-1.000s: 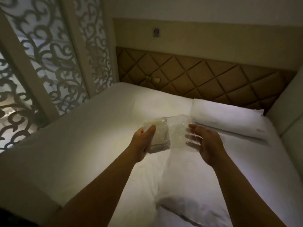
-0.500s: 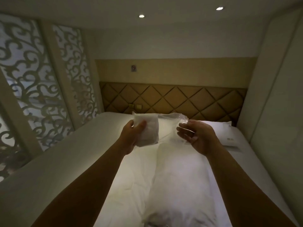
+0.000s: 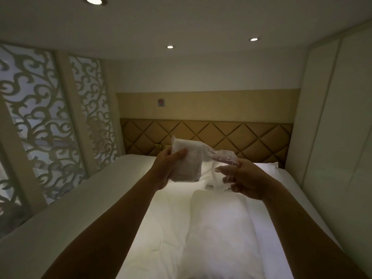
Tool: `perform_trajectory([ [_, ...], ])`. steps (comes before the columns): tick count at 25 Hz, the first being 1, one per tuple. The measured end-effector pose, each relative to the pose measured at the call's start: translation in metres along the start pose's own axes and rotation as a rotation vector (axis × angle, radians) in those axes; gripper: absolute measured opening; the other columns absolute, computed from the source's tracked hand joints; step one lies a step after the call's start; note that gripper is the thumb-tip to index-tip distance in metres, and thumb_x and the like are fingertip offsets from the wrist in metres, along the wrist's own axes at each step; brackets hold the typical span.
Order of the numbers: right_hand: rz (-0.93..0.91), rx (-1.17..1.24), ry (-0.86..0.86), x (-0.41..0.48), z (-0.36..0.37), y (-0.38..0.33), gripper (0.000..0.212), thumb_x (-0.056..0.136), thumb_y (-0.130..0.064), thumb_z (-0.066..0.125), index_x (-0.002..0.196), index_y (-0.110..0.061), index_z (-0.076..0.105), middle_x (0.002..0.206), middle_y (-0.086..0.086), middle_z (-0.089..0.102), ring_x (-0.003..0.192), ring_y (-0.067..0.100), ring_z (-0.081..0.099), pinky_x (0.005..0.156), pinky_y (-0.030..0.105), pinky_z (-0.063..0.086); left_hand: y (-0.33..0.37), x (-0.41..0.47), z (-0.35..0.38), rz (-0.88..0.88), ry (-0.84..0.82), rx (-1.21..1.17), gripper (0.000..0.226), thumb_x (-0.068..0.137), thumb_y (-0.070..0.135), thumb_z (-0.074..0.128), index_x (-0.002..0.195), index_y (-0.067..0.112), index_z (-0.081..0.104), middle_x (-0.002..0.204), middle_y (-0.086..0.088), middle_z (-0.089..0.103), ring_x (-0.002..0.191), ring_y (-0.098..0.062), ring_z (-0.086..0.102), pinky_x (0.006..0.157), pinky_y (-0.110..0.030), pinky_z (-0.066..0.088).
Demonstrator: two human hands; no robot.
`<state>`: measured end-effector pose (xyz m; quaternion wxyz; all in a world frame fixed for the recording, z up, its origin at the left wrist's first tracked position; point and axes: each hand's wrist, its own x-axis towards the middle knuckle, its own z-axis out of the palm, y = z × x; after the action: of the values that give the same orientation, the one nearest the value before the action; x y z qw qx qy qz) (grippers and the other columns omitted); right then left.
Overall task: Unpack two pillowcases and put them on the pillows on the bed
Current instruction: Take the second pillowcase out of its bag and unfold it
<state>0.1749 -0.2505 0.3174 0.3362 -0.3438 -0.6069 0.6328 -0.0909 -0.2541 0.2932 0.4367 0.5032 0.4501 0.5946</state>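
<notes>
My left hand (image 3: 168, 168) grips a folded white pillowcase (image 3: 188, 160) that sits partly inside a clear plastic wrapper (image 3: 219, 158), held up over the bed. My right hand (image 3: 244, 181) pinches the loose open end of the wrapper, which stretches to the right off the pillowcase. A bare white pillow (image 3: 219, 228) lies lengthwise on the bed below my hands. A second white pillow (image 3: 267, 168) lies across the head of the bed, mostly hidden behind my right hand.
The white bed (image 3: 161, 218) fills the middle, with a quilted tan headboard (image 3: 231, 135) behind. A carved lattice screen (image 3: 40, 121) and a ledge (image 3: 70, 208) run along the left. Pale wall panels (image 3: 332, 137) close off the right side.
The view has tilted upward, showing more ceiling. My right hand has pulled the wrapper further off to the right, and more of the folded pillowcase now shows in my left hand.
</notes>
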Motion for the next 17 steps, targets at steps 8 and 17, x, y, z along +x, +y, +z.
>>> perform_trajectory([
  [8,-0.335,-0.252,0.438,0.011,0.006,-0.024,0.007,0.085,-0.009,0.074,0.083,-0.015,0.072,0.081,0.016,0.072,0.049,0.020,0.060,0.038,0.027,0.040,0.027,-0.003,0.008,0.011,-0.063,-0.024,0.049,0.082,0.039,0.075,0.122,0.015,0.061,0.119,-0.016,0.064,0.109,-0.036,0.064,0.087,-0.057,0.055],
  [17,-0.706,-0.934,0.800,0.025,-0.015,-0.020,0.028,0.093,-0.020,0.065,0.070,-0.005,0.070,0.054,0.007,0.059,0.052,0.027,0.060,0.053,0.037,0.055,0.044,-0.004,0.003,0.046,-0.045,-0.025,0.052,0.079,0.040,0.077,0.122,0.015,0.063,0.120,-0.016,0.065,0.110,-0.038,0.063,0.087,-0.060,0.054],
])
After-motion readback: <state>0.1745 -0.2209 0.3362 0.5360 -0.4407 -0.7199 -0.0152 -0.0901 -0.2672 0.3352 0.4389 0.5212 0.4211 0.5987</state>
